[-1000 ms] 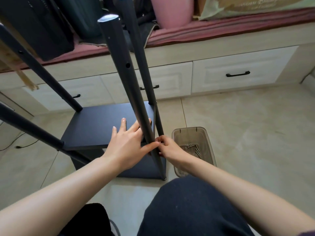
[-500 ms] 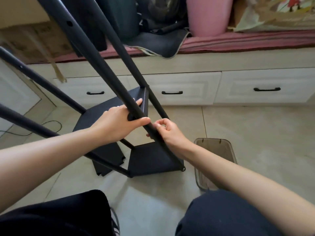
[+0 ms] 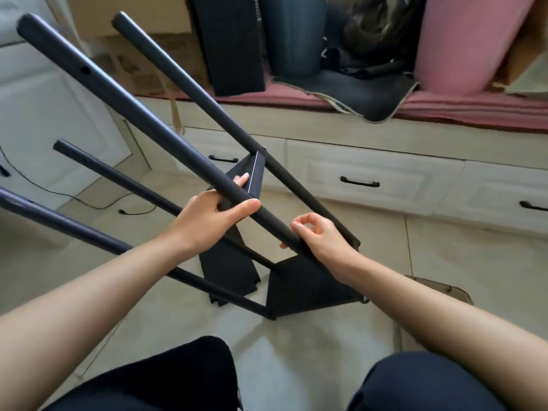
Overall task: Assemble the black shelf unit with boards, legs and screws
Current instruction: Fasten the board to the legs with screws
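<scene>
A pale tiled floor (image 3: 444, 262) runs to a white drawer bench (image 3: 370, 176) topped with a red cushion (image 3: 444, 111), where a cardboard box (image 3: 142, 54), a pink roll (image 3: 462, 43) and a dark mat (image 3: 364, 96) are stacked. A black cable (image 3: 89, 203) trails on the tiles at the left.

The shelf unit (image 3: 308, 286) lies tipped over on the floor in front of the person's knees, its legs fanning up and to the left. Four legs show; the nearest leg (image 3: 142, 117) crosses the middle of the view. Two boards are visible: one board (image 3: 308, 287) fixed at the legs' low ends, and a second board (image 3: 231, 262) slanting loose between the legs, its notched corners free.

The left hand (image 3: 213, 221) grips the nearest leg, thumb over the top and fingers wrapped under it. The right hand (image 3: 320, 238) rests against the same leg lower down, thumb and forefinger tips meeting in a small ring; whether they pinch a screw cannot be told. A clear tray (image 3: 444, 290) peeks out behind the right forearm, its contents hidden.

The step in hand looks like fixing the loose board to this leg. To do it well, the left hand should steady the leg, line the board's notch with a leg hole (image 3: 85, 70), and start the screw straight by fingers before tightening, so the thread does not cross.
</scene>
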Motion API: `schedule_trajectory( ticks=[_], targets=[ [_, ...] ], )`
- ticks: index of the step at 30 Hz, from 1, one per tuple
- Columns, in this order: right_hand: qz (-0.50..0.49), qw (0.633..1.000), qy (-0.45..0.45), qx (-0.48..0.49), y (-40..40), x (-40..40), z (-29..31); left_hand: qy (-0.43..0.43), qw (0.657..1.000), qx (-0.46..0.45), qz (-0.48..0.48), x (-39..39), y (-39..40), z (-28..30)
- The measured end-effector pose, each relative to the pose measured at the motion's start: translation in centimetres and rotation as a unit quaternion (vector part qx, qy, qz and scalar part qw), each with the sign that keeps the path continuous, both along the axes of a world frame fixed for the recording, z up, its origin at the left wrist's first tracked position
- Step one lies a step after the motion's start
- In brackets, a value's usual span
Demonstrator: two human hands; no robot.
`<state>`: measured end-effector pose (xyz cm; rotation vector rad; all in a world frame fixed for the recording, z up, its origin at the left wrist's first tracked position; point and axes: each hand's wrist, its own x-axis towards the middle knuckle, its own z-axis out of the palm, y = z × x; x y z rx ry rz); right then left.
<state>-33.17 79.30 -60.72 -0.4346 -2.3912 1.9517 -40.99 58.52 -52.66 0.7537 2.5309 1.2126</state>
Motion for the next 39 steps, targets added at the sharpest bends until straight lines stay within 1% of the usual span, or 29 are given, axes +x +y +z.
schedule_trajectory(
  ticks=[6,13,17,21,24,32,35,39],
  targets=[
    [0.008,1.000,-0.009,0.017,-1.2,-1.3,0.1,-0.003,0.998,0.048,0.027,-0.7,-1.9,-0.9],
    [-0.012,0.997,0.026,0.074,-1.6,-2.1,0.8,-0.014,0.995,0.093,0.040,-1.8,-2.5,-2.4],
    [-0.001,0.994,0.030,0.107,-1.2,-2.3,1.4,-0.047,0.986,0.146,0.068,-1.4,-2.5,-4.1],
    [0.007,0.992,0.013,0.124,-1.4,-2.5,0.9,-0.089,0.971,0.201,0.093,-0.7,-3.0,-6.7],
    [-0.002,0.987,-0.003,0.162,-1.5,-2.7,0.0,-0.129,0.960,0.218,0.118,0.1,-3.3,-9.2],
    [0.012,0.969,-0.036,0.242,-2.3,-3.0,-2.5,-0.220,0.926,0.254,0.172,1.3,-4.2,-14.4],
    [0.009,0.958,-0.045,0.282,-2.7,-3.0,-3.2,-0.253,0.909,0.277,0.182,1.8,-4.3,-15.4],
    [0.000,0.957,-0.043,0.287,-2.8,-3.1,-3.2,-0.267,0.900,0.294,0.182,1.6,-4.1,-15.7]
  ],
)
